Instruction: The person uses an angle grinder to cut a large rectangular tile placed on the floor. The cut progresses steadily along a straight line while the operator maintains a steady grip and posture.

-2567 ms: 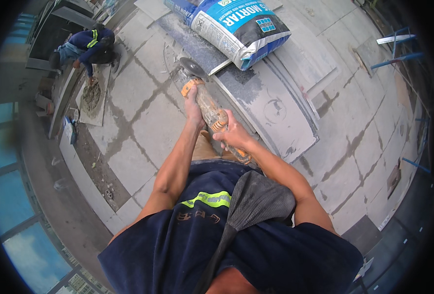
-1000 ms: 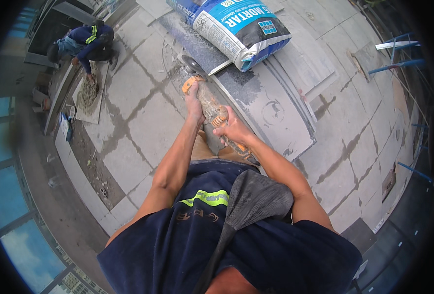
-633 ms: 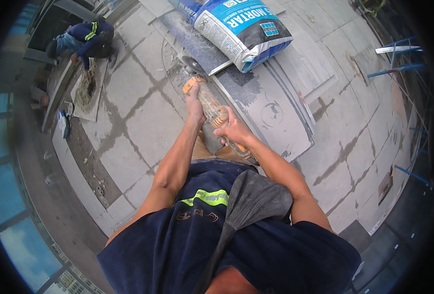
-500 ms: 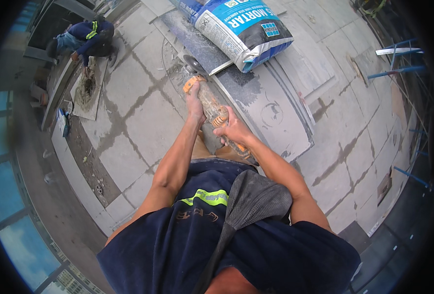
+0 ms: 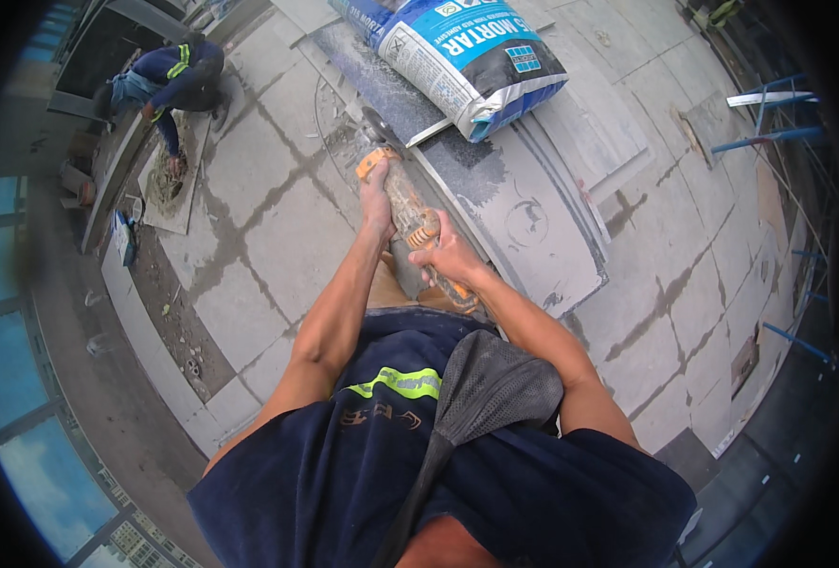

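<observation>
A dusty orange and grey angle grinder (image 5: pixel 407 201) is held in front of me by both hands. My left hand (image 5: pixel 376 202) grips it near the orange head, and my right hand (image 5: pixel 452 254) wraps round the rear of the body. The grinder's dark disc (image 5: pixel 378 126) is at the far end, at the edge of a grey stone slab (image 5: pixel 524 204); whether it touches the slab I cannot tell. On top of the slabs, just right of the disc, lies a blue, white and black mortar bag (image 5: pixel 467 66).
At the far left a crouching co-worker (image 5: pixel 178 76) reaches a hand to a board with wet mortar (image 5: pixel 167 180). Grey paving tiles (image 5: pixel 249 237) cover the floor, with a rubble-filled trench (image 5: pixel 187 331) on the left. Blue metal bars (image 5: pixel 765 138) stick out at the right.
The co-worker's arm has reached lower onto the mortar. My hands and the grinder have barely shifted.
</observation>
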Demonstrator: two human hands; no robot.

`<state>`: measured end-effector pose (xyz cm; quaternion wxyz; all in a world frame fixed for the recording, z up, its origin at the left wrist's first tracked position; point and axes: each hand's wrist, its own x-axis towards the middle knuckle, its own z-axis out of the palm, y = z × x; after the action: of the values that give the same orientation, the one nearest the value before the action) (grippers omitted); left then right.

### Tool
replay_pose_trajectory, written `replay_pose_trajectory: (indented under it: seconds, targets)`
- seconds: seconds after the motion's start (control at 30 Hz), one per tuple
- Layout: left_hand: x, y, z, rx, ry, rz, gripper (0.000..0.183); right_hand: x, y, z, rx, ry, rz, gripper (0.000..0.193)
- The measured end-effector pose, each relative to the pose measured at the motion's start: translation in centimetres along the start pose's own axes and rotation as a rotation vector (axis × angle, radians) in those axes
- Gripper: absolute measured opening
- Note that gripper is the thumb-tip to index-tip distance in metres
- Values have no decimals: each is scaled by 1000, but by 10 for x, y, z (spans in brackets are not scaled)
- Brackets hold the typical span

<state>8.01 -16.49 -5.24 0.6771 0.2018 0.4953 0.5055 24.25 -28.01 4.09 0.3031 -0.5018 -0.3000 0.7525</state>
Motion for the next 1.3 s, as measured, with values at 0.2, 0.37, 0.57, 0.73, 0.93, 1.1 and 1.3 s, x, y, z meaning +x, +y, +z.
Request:
replay_pose_trajectory:
  seconds: [0.2, 0.37, 0.57, 0.73, 0.93, 1.1, 1.3]
  targets:
    - [-9, -5, 3, -23, 13, -11, 48, -6, 4, 1, 14, 25, 23, 90]
    - [-8, -1, 1, -72, 4, 1, 39, -6, -3, -1, -59, 15, -17, 91]
    - [-17, 6, 14, -94, 4, -5, 37, -8, -4, 1, -35, 36, 5, 92]
    - [-5, -11, 3, -52, 3, 17, 47, -7, 4, -3, -36, 20, 13, 93]
    - [-36, -12, 0, -135, -14, -65, 49, -28, 7, 7, -156, 58, 26, 96]
    - [-90, 25, -16, -277, -41, -108, 58, -31, 18, 28, -408, -6, -4, 95]
    - [-103, 47, -59, -389, 22, -57, 57, -23, -3, 67, -619, -72, -12, 97]
